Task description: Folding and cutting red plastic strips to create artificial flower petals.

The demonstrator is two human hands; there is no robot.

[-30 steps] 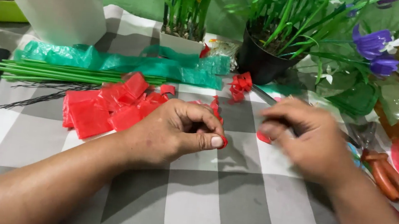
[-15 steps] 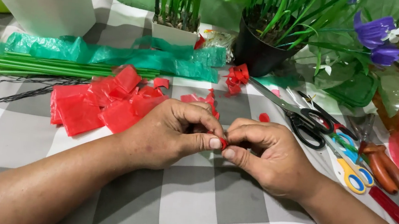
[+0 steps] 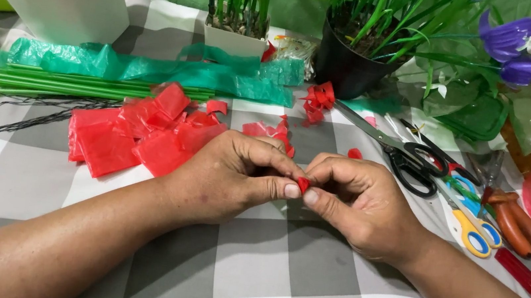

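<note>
Over checked cloth, hands pinched together.

The red scrap pinched between both thumbs looks like thin, glossy plastic film, as do the red squares and the crinkled green sheet. The surface wears matt, woven checked cloth. The black-handled scissors show shiny metal blades and smooth plastic grips.

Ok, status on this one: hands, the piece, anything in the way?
Left hand and right hand together, fingertips pinching small red piece. Hands over checked cloth. Red squares pile left, black scissors right; neither blocks.
</note>
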